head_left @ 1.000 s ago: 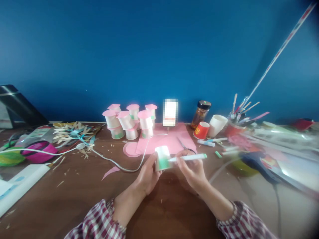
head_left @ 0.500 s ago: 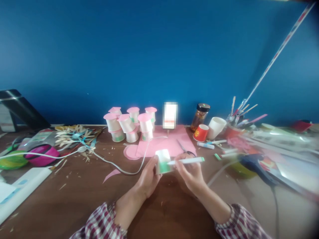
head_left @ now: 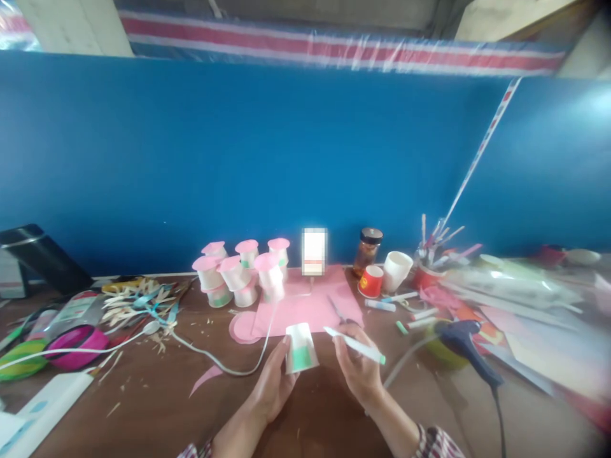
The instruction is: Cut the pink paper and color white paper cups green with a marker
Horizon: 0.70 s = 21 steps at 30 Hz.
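My left hand [head_left: 277,381] grips a white paper cup [head_left: 300,337] turned upside down, with a green patch coloured on its side. In my right hand [head_left: 358,366] is a white marker pen [head_left: 356,345] with a green end; its tip points left, apart from the cup. Just beyond both hands lies a sheet of pink paper [head_left: 305,312], with scissors [head_left: 340,310] on its right side. Behind, to the left, several paper cups [head_left: 235,273] stand stacked in pairs with pink paper discs on top. A loose green pen cap [head_left: 401,327] rests on the table at the right.
To the right are a lidded jar [head_left: 367,251], a red paper cup [head_left: 371,281], a white cup [head_left: 397,271] and a hot glue gun [head_left: 470,346]. A white cable [head_left: 210,356] crosses the left side near a power strip [head_left: 57,407]. A blue wall [head_left: 286,159] closes the back.
My right hand has drawn the marker away from the cup, rightward. The green patch now shows fully. The camera view has tilted up, so the scene sits lower.
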Tool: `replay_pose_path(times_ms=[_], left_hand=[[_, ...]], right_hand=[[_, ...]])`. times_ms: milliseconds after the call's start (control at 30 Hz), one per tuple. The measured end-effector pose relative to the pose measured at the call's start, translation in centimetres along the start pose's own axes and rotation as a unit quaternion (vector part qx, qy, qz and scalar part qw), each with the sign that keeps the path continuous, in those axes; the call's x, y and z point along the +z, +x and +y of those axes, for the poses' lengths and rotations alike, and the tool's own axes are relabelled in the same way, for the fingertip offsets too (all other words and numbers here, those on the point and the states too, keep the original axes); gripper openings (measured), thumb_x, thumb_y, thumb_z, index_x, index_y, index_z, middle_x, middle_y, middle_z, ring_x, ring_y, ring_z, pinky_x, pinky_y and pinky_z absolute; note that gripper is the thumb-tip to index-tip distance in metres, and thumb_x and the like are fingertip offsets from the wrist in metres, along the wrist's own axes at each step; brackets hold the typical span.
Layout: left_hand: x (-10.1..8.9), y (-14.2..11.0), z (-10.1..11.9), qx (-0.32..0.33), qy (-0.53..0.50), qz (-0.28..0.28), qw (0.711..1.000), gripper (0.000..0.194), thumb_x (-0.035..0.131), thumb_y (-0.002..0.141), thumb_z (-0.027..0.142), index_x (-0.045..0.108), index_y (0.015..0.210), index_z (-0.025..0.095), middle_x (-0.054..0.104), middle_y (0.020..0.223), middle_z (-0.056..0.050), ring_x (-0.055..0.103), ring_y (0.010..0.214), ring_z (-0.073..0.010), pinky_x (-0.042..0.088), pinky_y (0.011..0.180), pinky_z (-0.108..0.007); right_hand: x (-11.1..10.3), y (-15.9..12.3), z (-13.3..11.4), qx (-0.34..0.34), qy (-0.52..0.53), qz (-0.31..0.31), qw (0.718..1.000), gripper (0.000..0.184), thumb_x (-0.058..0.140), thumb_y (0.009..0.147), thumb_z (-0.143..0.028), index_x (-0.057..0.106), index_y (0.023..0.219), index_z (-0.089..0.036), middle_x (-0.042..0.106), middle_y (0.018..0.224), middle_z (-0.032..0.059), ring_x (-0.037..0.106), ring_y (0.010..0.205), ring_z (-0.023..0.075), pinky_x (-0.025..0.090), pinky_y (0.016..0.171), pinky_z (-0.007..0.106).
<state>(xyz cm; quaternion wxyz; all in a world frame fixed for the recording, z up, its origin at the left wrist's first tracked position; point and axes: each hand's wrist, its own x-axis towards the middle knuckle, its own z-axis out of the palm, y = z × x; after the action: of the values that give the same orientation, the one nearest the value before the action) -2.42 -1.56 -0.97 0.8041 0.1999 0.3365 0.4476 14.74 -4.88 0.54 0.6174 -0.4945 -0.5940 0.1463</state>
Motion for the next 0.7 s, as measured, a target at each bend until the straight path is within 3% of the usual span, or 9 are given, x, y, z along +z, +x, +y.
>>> replay_pose_path(times_ms=[133, 233, 400, 533, 700], left_hand=[[0.5, -0.5, 0.3, -0.016, -0.008, -0.011, 1.000, 0.034, 0.061, 0.082, 0.035, 0.063, 0.109, 0.015, 0.069, 0.103, -0.009, 0.063, 0.101, -0.0227, 0.045, 0.095, -0.035], [0.6, -0.5, 0.3, -0.017, -0.014, -0.031, 0.999, 0.038, 0.059, 0.083, 0.039, 0.061, 0.113, 0.017, 0.068, 0.105, -0.010, 0.062, 0.103, -0.0245, 0.043, 0.097, -0.038], [1.6, 0.9, 0.5, 0.015, 0.010, -0.002, 1.000, 0.042, 0.062, 0.079, 0.046, 0.060, 0.112, 0.021, 0.067, 0.105, -0.008, 0.061, 0.104, -0.0245, 0.042, 0.096, -0.040], [3.2, 2.7, 0.7, -0.001, 0.027, -0.003, 1.000, 0.042, 0.056, 0.081, 0.050, 0.062, 0.105, 0.016, 0.065, 0.108, -0.013, 0.057, 0.109, -0.0272, 0.041, 0.097, -0.042], [2.6, 4.0, -0.2, 0.018, 0.021, 0.007, 1.000, 0.040, 0.058, 0.081, 0.045, 0.058, 0.109, 0.017, 0.061, 0.117, -0.011, 0.051, 0.118, -0.0255, 0.038, 0.100, -0.040]], right_hand=[[-0.1, 0.4, -0.8, -0.084, -0.041, -0.024, 0.995, 0.018, 0.055, 0.083, -0.011, 0.063, 0.097, -0.019, 0.067, 0.082, 0.0056, 0.064, 0.072, 0.0180, 0.052, 0.067, 0.030], [-0.1, 0.6, -1.3, -0.111, -0.045, -0.033, 0.992, 0.023, 0.053, 0.082, -0.008, 0.063, 0.099, -0.020, 0.068, 0.083, 0.0061, 0.065, 0.073, 0.0195, 0.054, 0.067, 0.032], [0.0, 0.8, -1.4, -0.111, -0.057, -0.001, 0.992, 0.025, 0.055, 0.080, -0.007, 0.063, 0.099, -0.021, 0.068, 0.082, 0.0056, 0.066, 0.072, 0.0195, 0.054, 0.065, 0.033], [0.0, 1.2, -1.3, -0.098, -0.082, 0.028, 0.991, 0.021, 0.056, 0.080, -0.007, 0.064, 0.093, -0.021, 0.068, 0.078, 0.0051, 0.065, 0.068, 0.0191, 0.053, 0.063, 0.031], [0.0, 1.0, -0.6, -0.036, -0.105, 0.030, 0.993, 0.012, 0.057, 0.081, -0.013, 0.062, 0.089, -0.020, 0.066, 0.073, 0.0034, 0.064, 0.062, 0.0171, 0.052, 0.060, 0.028]])
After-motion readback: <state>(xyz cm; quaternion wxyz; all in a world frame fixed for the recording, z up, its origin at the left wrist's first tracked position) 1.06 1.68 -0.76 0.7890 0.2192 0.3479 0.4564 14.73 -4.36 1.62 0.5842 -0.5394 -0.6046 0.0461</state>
